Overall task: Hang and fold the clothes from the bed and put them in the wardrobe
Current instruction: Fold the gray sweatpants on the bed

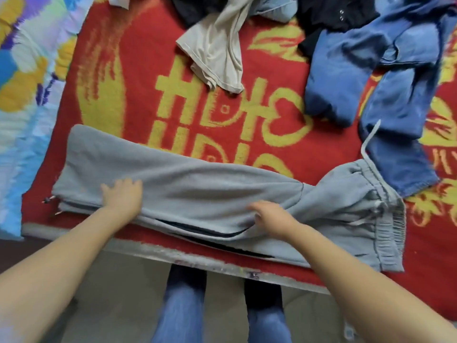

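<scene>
While the grey sweatpants [197, 191] are lying lengthwise along the near edge of the bed, both hands are resting on top of them. The legs of the sweatpants are lying one over the other, cuffs toward the left and the elastic waistband [388, 219] toward the right, with a pale drawstring [369, 142] trailing up from the waistband onto the neighbouring denim. The left hand [122, 196] is lying palm down with the fingers spread flat on the leg section, near the cuff end. The right hand [272, 216] is lying on the seat area near the middle, fingers partly curled over a ridge of fabric; whether it is pinching the cloth cannot be told. Both forearms are bare.

The red blanket [138, 95] with yellow lettering is covering the bed under the garment. A beige top [217, 48] is lying crumpled at the upper middle, apart from the sweatpants. A blue denim garment [371, 78] is lying in a heap at the upper right, its lower edge just beside the waistband. Dark clothing [331, 13] is lying bunched along the top edge, partly under the beige and denim pieces. A multicoloured sheet [27, 78] is showing at the left of the blanket. The person's legs in blue jeans [178, 308] are standing on the floor at the bedside.
</scene>
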A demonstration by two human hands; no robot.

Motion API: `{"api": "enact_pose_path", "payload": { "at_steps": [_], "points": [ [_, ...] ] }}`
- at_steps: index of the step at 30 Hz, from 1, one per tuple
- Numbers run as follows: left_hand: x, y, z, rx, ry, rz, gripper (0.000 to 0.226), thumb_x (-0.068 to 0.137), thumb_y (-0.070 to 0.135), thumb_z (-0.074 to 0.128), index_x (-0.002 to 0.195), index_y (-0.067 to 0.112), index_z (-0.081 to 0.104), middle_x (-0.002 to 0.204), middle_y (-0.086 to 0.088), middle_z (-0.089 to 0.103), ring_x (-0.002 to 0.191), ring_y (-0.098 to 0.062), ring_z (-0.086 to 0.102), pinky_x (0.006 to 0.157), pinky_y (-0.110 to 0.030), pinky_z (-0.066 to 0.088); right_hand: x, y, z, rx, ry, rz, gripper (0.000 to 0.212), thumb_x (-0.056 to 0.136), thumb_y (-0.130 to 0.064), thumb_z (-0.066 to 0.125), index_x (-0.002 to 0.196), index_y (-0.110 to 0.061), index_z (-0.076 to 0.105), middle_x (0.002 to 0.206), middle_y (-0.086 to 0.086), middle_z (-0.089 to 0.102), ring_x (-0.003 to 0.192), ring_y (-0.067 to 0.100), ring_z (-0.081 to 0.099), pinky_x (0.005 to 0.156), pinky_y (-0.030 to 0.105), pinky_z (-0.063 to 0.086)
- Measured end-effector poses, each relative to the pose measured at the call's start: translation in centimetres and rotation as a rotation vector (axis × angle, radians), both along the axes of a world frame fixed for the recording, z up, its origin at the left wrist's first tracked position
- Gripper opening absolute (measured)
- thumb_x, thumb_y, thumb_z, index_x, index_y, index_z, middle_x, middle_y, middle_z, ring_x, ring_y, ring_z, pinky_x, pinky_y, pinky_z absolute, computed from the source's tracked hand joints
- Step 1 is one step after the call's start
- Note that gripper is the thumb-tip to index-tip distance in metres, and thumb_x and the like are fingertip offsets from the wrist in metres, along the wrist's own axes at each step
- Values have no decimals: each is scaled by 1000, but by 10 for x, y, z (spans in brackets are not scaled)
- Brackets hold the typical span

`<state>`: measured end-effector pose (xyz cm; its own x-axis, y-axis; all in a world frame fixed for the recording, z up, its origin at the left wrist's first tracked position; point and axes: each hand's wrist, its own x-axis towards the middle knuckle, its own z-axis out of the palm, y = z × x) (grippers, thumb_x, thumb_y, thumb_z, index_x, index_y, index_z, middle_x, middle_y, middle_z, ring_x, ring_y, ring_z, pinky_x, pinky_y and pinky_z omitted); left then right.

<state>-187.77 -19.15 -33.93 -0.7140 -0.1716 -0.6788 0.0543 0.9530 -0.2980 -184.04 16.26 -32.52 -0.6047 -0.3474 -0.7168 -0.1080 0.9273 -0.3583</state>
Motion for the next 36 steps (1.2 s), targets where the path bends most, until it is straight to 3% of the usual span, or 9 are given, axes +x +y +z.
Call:
{"api": "enact_pose_path", "payload": {
  "at_steps": [6, 11, 16, 20, 23, 27, 29, 31, 36],
  "points": [
    [21, 234, 9, 809, -10, 67, 28, 97, 20, 40, 119, 15, 57, 123, -6, 62, 110, -29, 56, 88, -40, 47, -97, 182, 18, 272, 304, -86, 50, 85, -4, 51, 133, -18, 53, 126, 11, 53, 120, 32, 49, 96, 41, 43],
    [44, 339, -17, 892, 18, 420, 24, 100, 31, 39, 104, 13, 55, 103, -9, 63, 100, -30, 56, 78, -34, 41, -124, 272, -6, 412, 89, 130, 51, 90, -17, 55, 139, -21, 44, 138, 9, 44, 132, 29, 37, 103, 43, 39],
    [48, 344, -12, 1012, 28, 424, 24, 90, 42, 60, 109, 27, 57, 91, 3, 62, 85, -15, 56, 74, -26, 39, -108, 287, 7, 329, 234, 246, 15, 79, -18, 60, 93, -23, 57, 108, 2, 52, 115, 26, 50, 90, 40, 36],
    [62, 355, 5, 897, 57, 153, 36, 84, 29, 69, 114, 19, 53, 80, 4, 52, 82, -19, 54, 72, -33, 39, -66, 299, 64, 165, 389, 269, 23, 75, -23, 61, 76, -25, 38, 84, -3, 53, 89, 27, 58, 67, 33, 32],
    [80, 364, 10, 769, 245, -57, 40, 80, 24, 70, 115, 10, 55, 104, -8, 53, 102, -31, 50, 82, -39, 41, 5, 310, 74, 94, 496, 339, 19, 81, -24, 58, 99, -20, 51, 94, 4, 60, 87, 30, 60, 63, 36, 41],
    [105, 379, -2, 628, 253, -386, 75, 80, 28, 70, 145, 13, 36, 138, -14, 43, 127, -31, 43, 103, -42, 34, 106, 323, 44, 154, 541, 402, 20, 62, -19, 76, 79, -19, 66, 72, 3, 61, 66, 25, 63, 56, 31, 48],
    [115, 391, -16, 482, 129, -514, 74, 86, 27, 58, 150, 19, 21, 145, -10, 33, 134, -26, 33, 109, -40, 23, 137, 334, 17, 273, 361, 319, 42, 64, -24, 80, 104, -25, 66, 95, 3, 62, 87, 23, 62, 68, 30, 46],
    [124, 401, -24, 341, 14, -590, 67, 90, 19, 48, 149, 19, 16, 140, -10, 32, 129, -27, 34, 103, -39, 27, 152, 342, -7, 290, 206, 186, 51, 85, -24, 57, 134, -32, 45, 124, 1, 49, 114, 24, 48, 86, 35, 37],
    [138, 405, -23, 306, -59, -595, 33, 93, 8, 43, 125, 15, 39, 123, -6, 48, 117, -26, 47, 83, -35, 40, 153, 341, -16, 254, 300, 127, 47, 84, -26, 54, 131, -26, 47, 129, 4, 47, 117, 27, 46, 90, 38, 35]
  ]
}}
